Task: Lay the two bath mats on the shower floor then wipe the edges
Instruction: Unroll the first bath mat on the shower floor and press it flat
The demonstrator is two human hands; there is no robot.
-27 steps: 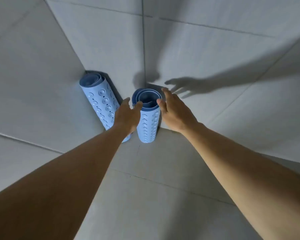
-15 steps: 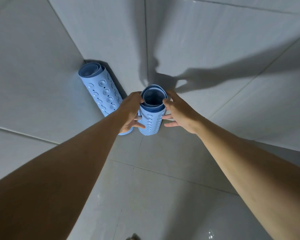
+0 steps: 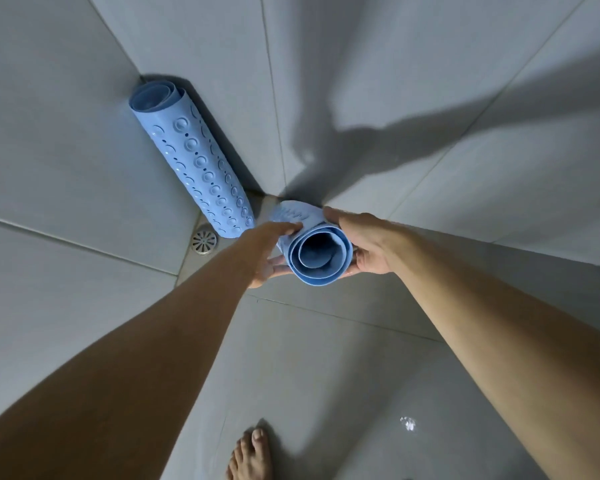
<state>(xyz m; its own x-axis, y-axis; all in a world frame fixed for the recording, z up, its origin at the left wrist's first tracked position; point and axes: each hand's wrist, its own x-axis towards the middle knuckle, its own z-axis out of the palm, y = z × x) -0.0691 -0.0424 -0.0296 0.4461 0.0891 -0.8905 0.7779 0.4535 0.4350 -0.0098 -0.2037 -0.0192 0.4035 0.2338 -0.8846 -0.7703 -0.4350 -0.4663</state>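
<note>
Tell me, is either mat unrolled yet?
No: one rolled mat leans in the corner; the left hand and right hand grip the other roll.

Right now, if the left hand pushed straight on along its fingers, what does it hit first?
The rolled mat it holds: the left hand has its fingers against its side. Beyond that, probably the tiled wall, depth unclear.

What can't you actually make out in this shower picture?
Head view only:
1. Far end of the held mat: hidden behind its own roll, the left hand and right hand.
2. Most of their fingers: under the roll.
3. Inner face of the leaning mat: rolled inward.
4. Heel of the bare foot: cut off by the bottom edge.
</note>
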